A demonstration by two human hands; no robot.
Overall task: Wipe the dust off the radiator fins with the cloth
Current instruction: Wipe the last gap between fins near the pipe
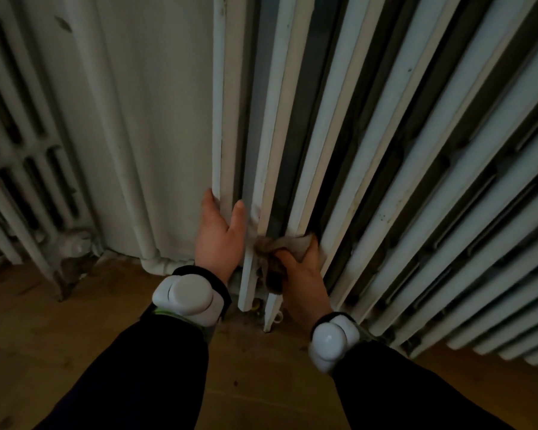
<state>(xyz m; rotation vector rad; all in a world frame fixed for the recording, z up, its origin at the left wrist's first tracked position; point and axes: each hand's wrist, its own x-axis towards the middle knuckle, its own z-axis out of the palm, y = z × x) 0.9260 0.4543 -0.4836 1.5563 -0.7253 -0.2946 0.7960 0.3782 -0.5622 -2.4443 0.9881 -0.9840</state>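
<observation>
Right hand [302,274] grips cloth [288,243], low between fins [351,119]. Left hand [219,237] holds end fin [227,119] steady. Best: push cloth deep, slide up slow, keep it bunched.

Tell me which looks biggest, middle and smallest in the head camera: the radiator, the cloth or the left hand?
1. radiator, fills most of the picture.
2. left hand.
3. cloth, partly hidden under the right hand, so its full size is unsure.
</observation>
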